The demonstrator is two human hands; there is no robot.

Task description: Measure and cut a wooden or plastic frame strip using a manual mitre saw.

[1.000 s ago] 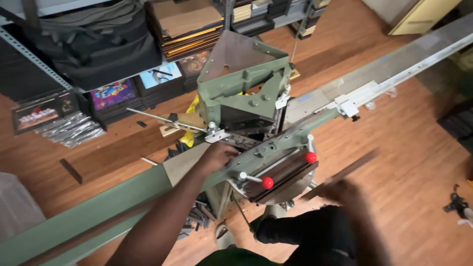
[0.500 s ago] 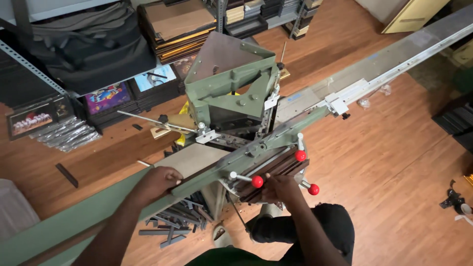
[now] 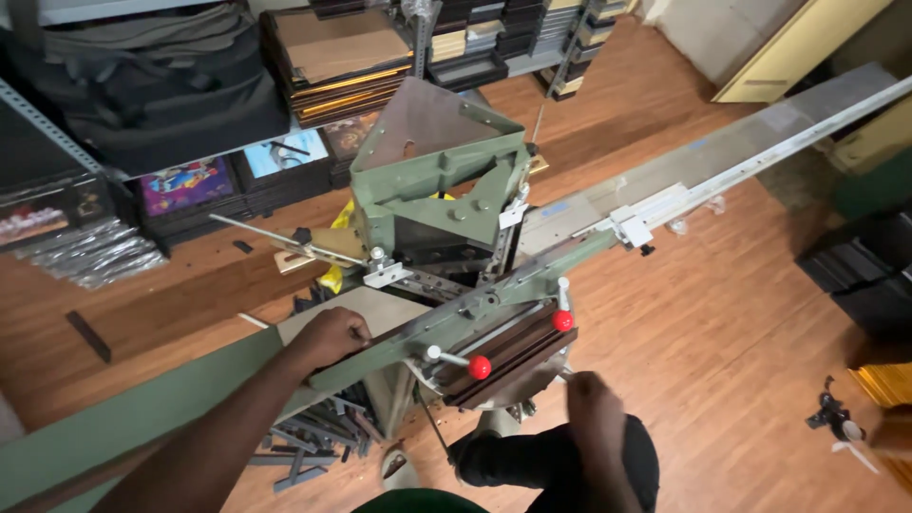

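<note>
A green frame-cutting machine [image 3: 437,180] stands in front of me on a wooden floor. A long green rail [image 3: 171,399] runs from it to the lower left. My left hand [image 3: 328,337] lies on this rail, fingers curled over its far edge. Two red-knobbed levers [image 3: 479,367] [image 3: 563,321] stick up beside a dark grooved plate [image 3: 513,351] at the machine's near side. My right hand [image 3: 594,408] is blurred, just below that plate and above my knee [image 3: 532,456]. Its fingers look curled; whether it holds anything is unclear.
A long grey measuring arm [image 3: 760,152] with a white stop [image 3: 632,228] reaches to the upper right. Shelves with stacked frames [image 3: 332,47] line the back. Dark offcuts [image 3: 313,442] lie under the rail. A small black tool [image 3: 831,418] lies on the floor at right.
My right hand has left the red-knobbed levers and drawn back towards my body. My left hand slid left along the rail earlier and now stays about there.
</note>
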